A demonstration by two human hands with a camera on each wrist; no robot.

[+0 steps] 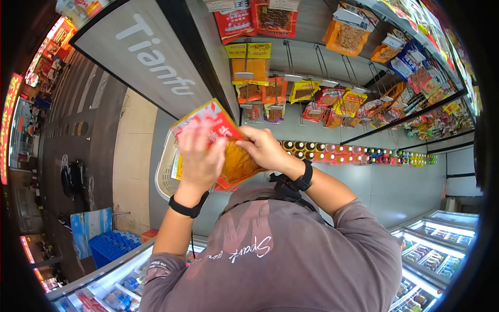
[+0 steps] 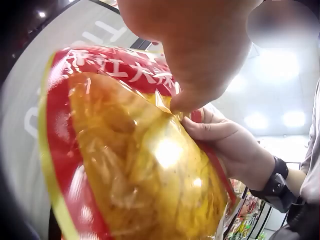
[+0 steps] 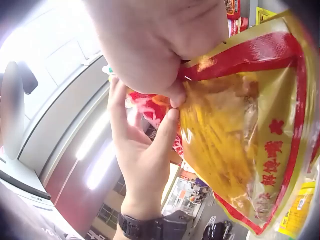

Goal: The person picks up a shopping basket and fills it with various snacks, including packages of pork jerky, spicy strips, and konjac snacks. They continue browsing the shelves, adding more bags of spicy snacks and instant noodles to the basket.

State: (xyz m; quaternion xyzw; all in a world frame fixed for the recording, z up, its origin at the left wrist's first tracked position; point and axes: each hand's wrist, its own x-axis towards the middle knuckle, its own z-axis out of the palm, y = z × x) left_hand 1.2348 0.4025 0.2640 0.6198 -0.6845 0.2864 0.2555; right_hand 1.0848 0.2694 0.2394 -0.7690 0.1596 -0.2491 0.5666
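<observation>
Left of centre in the head view, it's a glossy red-and-yellow plastic packet (image 1: 240, 162), left hand (image 1: 200, 156) and right hand (image 1: 267, 148) both pinching its edge! Looks soft, slick, probably fairly light; those flat sealed margins (image 3: 302, 100) should give the surest hold.

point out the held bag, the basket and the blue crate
Held bag (image 2: 135, 165): left wrist view, on its see-through panel.
Basket (image 1: 164, 178): head view, on its side wall.
Blue crate (image 1: 113, 247): head view, on its visible middle.
</observation>
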